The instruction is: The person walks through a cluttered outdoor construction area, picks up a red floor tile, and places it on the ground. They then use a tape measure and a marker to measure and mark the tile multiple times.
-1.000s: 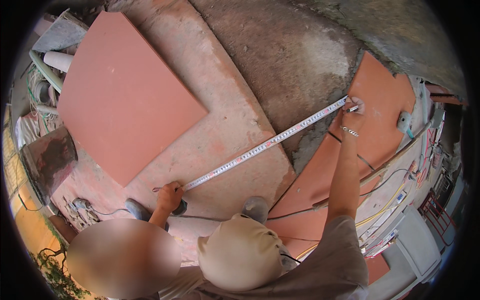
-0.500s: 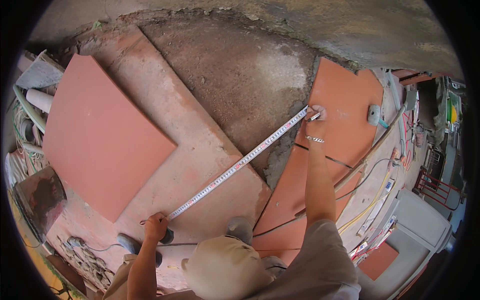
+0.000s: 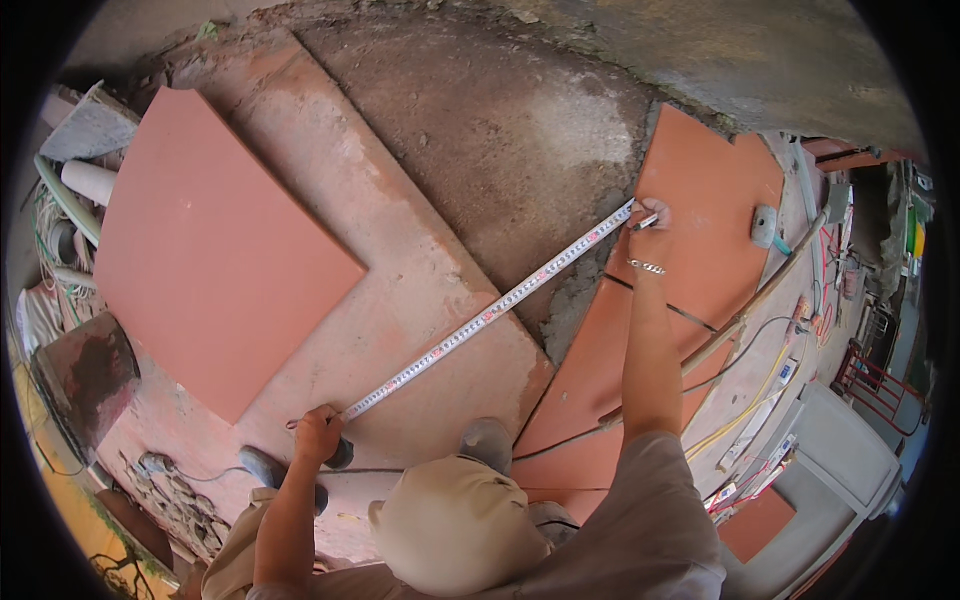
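A white tape measure (image 3: 490, 312) is pulled out straight and slants across the ground between my two hands. My left hand (image 3: 318, 434) is closed on its near-left end, low over the concrete slab (image 3: 400, 290). A short dark piece pokes out past those fingers. With its wrist bracelet showing, my right hand (image 3: 650, 220) pinches the far end at the edge of the laid terracotta tiles (image 3: 705, 175). A slim white-and-black pen-like thing (image 3: 646, 222) also sits in its fingers. At the left lies a large loose terracotta tile (image 3: 220, 260).
Bare rough soil (image 3: 490, 130) lies between slab and tiles, below a wall (image 3: 780, 70). A grey-headed mallet (image 3: 764, 226) rests on the tiles near a long wooden pole (image 3: 760, 300). A bucket (image 3: 85, 385) and pipes (image 3: 88, 182) stand left. A cable crosses the ground by my feet.
The whole view has shifted slightly, so the scene sits a little further right and higher. Both hands keep their hold on the stretched tape measure.
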`<state>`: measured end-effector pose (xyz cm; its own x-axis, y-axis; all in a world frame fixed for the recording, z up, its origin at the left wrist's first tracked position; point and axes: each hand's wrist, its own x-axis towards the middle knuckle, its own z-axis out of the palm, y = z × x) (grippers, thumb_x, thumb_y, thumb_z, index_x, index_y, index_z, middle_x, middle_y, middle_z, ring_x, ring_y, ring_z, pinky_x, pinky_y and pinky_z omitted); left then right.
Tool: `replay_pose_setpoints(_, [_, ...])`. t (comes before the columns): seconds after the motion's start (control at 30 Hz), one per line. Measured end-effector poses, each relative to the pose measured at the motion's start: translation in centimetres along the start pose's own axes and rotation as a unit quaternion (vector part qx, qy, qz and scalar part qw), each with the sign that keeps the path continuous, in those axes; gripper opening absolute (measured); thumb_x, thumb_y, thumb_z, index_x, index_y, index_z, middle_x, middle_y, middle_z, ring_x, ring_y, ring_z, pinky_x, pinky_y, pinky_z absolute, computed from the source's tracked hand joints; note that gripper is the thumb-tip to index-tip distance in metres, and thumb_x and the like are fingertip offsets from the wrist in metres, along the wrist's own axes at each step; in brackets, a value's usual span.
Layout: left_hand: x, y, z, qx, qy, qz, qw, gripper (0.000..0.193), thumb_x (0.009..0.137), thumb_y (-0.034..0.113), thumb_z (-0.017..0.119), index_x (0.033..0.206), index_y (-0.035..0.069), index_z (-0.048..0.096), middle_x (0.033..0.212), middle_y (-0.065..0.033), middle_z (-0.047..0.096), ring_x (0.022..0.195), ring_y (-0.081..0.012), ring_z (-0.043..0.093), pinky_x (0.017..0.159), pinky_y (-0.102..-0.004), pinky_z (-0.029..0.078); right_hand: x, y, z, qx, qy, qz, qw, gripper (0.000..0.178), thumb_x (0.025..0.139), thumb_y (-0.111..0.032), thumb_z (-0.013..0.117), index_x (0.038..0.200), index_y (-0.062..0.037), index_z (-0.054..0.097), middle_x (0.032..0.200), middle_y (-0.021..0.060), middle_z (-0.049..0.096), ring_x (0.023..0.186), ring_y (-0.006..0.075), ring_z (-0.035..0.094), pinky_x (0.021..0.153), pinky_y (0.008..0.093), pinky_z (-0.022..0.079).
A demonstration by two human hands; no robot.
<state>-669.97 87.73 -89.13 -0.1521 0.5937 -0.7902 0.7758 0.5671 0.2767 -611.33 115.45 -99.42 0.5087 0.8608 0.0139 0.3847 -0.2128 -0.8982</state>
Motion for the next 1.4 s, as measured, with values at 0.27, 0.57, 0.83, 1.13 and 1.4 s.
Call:
replay_pose_setpoints(0.27, [0.2,-0.2,0.0,0.001,0.006,0.007,1.000,0.027,0.086,0.027,0.070,0.084,0.000,0.070,0.070,-0.0210,0.066,0.065,-0.0350,0.066,0.062,-0.0439,0.050,-0.1,-0.6,-0.3,-0.049,0.009,0.036,0.998,0.023,0.092,-0.015,0.070,0.107,-0.0010,0.062,0.083,0.0046,0.066,0.074,0.0112,0.061,0.064,0.0256,0.049])
replay_pose_setpoints(0.57, [0.3,-0.3,0.1,0.001,0.006,0.012,1.000,0.029,0.086,0.027,0.071,0.082,-0.001,0.070,0.068,-0.0204,0.066,0.062,-0.0323,0.066,0.059,-0.0425,0.049,-0.1,-0.9,-0.3,-0.056,0.003,0.015,0.998,0.023,0.092,-0.016,0.070,0.107,-0.0007,0.062,0.084,0.0050,0.066,0.076,0.0118,0.062,0.067,0.0267,0.051])
replay_pose_setpoints(0.83, [0.2,0.0,-0.1,0.000,-0.010,-0.003,1.000,0.028,0.086,0.029,0.068,0.086,0.001,0.071,0.072,-0.0224,0.067,0.070,-0.0387,0.068,0.065,-0.0455,0.051,-0.2,-0.9,-0.3,-0.028,-0.002,0.016,0.999,0.024,0.092,-0.016,0.070,0.107,-0.0004,0.062,0.085,0.0048,0.066,0.076,0.0113,0.061,0.067,0.0263,0.051])
replay_pose_setpoints(1.13, [0.3,-0.3,0.0,-0.004,-0.013,0.000,1.000,0.028,0.086,0.029,0.069,0.085,0.000,0.071,0.072,-0.0229,0.066,0.069,-0.0385,0.068,0.064,-0.0449,0.051,-0.3,-1.4,-0.2,-0.030,0.000,0.018,0.999,0.024,0.093,-0.017,0.070,0.108,-0.0001,0.061,0.085,0.0047,0.065,0.076,0.0111,0.061,0.067,0.0261,0.050])
replay_pose_setpoints(1.4, [0.4,0.7,-1.5,-0.028,-0.071,0.014,0.997,0.027,0.086,0.028,0.071,0.089,0.001,0.073,0.074,-0.0191,0.069,0.068,-0.0308,0.068,0.065,-0.0416,0.052,-0.2,-1.3,-0.1,0.006,0.002,0.035,0.999,0.023,0.092,-0.013,0.070,0.108,-0.0003,0.060,0.082,0.0042,0.065,0.070,0.0111,0.060,0.062,0.0259,0.050])
